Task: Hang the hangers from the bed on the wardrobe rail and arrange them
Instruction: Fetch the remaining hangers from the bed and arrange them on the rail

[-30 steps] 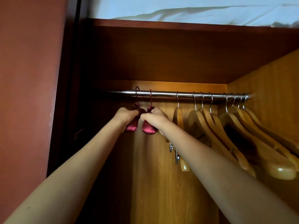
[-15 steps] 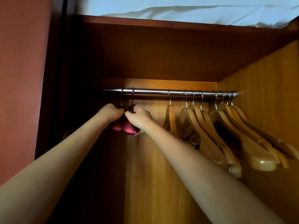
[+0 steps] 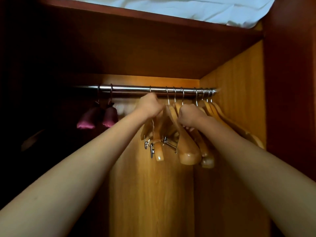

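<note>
Head view, wardrobe interior. Entries run left to right along the rail (image 3: pixel 130 88), a chrome bar whose long axis lies level from the dark left side to the side wall (image 3: pixel 239 103) on the right.

1. Pair of maroon padded hangers (image 3: pixel 89 118), hooked near the rail's left end and touching each other. They are seen end-on, arms pointing out toward the camera and down. It is dark to their left, and the edge there cannot be made out.
2. Bare stretch of rail between the maroon pair and the hands, the one open run on the bar.
3. Person's left hand (image 3: pixel 150 106), just below the rail and somewhat blurred, fingers clenched round the neck of the clip hanger (image 3: pixel 158 146). Its hook sits on the rail above the knuckles. Its wooden bar crosses the rail's line, near end toward the camera, metal clips beneath.
4. Row of wooden hangers (image 3: pixel 188 151), hooks close-set along the rail's right half. Their arms cross the rail and slope down toward the camera, rounded ends lowest.
5. Person's right hand (image 3: pixel 189 115), below the rail, curled over the shoulders of these hangers, fingertips showing underneath.
6. Last four hooks, bunched at the rail's right end, hard by the side wall.
7. Rumpled white cloth (image 3: pixel 171 9), on the shelf above the rail.
</note>
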The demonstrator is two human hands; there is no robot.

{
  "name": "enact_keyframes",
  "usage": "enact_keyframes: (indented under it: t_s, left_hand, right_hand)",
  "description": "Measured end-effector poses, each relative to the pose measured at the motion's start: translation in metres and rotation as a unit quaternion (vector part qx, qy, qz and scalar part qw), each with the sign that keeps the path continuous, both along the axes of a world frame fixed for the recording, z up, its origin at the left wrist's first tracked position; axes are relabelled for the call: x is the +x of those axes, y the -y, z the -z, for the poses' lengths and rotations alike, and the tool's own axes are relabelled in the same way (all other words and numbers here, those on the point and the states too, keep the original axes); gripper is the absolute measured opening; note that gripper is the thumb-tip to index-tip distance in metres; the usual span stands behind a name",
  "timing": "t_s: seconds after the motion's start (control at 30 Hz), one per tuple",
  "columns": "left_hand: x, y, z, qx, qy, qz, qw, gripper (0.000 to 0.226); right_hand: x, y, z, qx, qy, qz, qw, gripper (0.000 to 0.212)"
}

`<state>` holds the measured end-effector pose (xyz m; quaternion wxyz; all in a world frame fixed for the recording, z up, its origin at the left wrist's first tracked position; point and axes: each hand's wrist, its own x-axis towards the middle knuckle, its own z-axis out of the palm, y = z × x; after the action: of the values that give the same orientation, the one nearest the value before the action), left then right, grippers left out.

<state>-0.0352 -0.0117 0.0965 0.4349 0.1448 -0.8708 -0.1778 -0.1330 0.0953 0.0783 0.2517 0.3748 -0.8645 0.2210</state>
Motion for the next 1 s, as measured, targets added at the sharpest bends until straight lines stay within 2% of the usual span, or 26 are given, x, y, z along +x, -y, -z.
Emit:
enact_keyframes:
  t_s: [0.13,0.23,0.3,0.53,0.83,1.0]
  left_hand:
    - [-0.019,0.001,0.02,0.038,0.098,-0.03,0.994,0.044]
    - [-0.016,0.0,0.028,0.087,0.163,-0.034,0.982,0.043]
    - [-0.014,0.002,0.031,0.119,0.183,-0.006,0.976,0.039]
    - [-0.019,0.015,0.044,0.217,0.168,0.06,0.96,0.023]
    - [-0.025,0.022,0.048,0.232,0.139,0.069,0.96,0.031]
    - [-0.019,0.022,0.049,0.225,0.129,0.071,0.963,0.016]
  right_hand:
    - [0.001,-0.001,0.007,0.066,0.0,0.015,0.998,0.02]
    - [0.004,0.005,0.017,0.087,0.09,0.002,0.992,0.028]
    - [0.003,0.012,0.024,0.058,0.146,-0.01,0.987,0.025]
    - [-0.006,0.022,0.031,-0.132,0.192,-0.058,0.971,0.022]
    - [0.0,0.017,0.01,-0.171,0.171,-0.087,0.966,0.022]
    - [0.005,0.006,0.007,-0.154,0.159,-0.079,0.972,0.018]
